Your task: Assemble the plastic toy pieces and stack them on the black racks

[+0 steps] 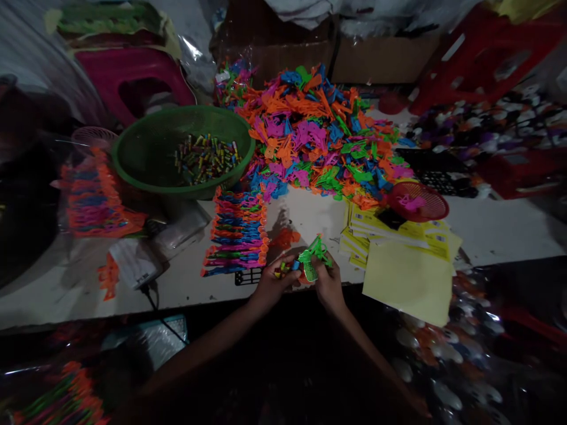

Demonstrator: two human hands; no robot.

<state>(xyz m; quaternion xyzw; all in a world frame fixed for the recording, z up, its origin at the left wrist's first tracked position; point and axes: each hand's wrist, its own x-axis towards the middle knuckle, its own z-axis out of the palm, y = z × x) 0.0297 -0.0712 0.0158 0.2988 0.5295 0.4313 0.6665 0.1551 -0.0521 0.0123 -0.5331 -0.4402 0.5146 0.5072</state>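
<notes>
Close to the table's front edge, my left hand (272,282) is closed around several small coloured cylinders (283,270), one with a blue end. My right hand (330,286) grips a bright green plastic toy piece (312,264) with a mesh-like face, next to the left hand's fingertips. Whether the cylinders touch the green piece, I cannot tell. Just behind the hands lies an orange plastic piece (284,238). To the left of them, a stack of coloured plastic pieces (239,230) is laid in neat rows.
A green basin (133,177) holds more small cylinders. Behind the hands rises a large heap of coloured plastic pieces (310,133). Yellow cards (407,271) overhang the table edge at right, near a red basket (436,203). A white adapter (135,262) with a cable lies left.
</notes>
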